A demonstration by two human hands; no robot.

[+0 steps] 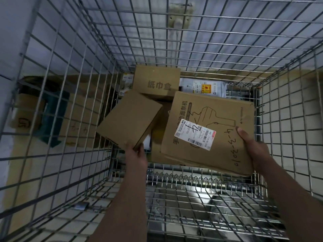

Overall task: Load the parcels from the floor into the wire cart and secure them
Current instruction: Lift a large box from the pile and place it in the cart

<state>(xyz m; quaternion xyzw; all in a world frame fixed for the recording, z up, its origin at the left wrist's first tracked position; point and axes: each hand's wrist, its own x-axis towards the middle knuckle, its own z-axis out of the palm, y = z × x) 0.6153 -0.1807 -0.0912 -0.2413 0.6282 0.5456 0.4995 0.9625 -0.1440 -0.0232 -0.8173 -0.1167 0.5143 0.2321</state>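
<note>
Loading well underway, not finished. Wire cart (73, 88) already has several parcels on its floor: a tall brown box (156, 82) with printed characters at the back, a white plastic mailer (208, 88) with a yellow sticker behind the big one, and at least one more flat carton half hidden under the two being handled.

Two parcels are in hand right now, both inside the cart walls and low over the pile:
- Left hand (137, 155) grips the near corner of a small plain box (129, 119), fingers curled round the edge. Box is tilted, far end up toward the tall box. Can't tell whether it rests on anything.
- Right hand (253, 147) holds the near right edge of a large flat carton (209, 131) with a shipping label and marker writing; thumb lies on top, other fingers hidden underneath. Carton looks to lie on top of the carton beneath it, its near end hanging over the bare mesh.

My read: placing step, both parcels about to be set down and let go.

Left to do: floor isn't in view apart from a carton (52, 117) outside the left wall, so can't say how many parcels remain. No sign of securing yet — no strap or closed gate visible.
</note>
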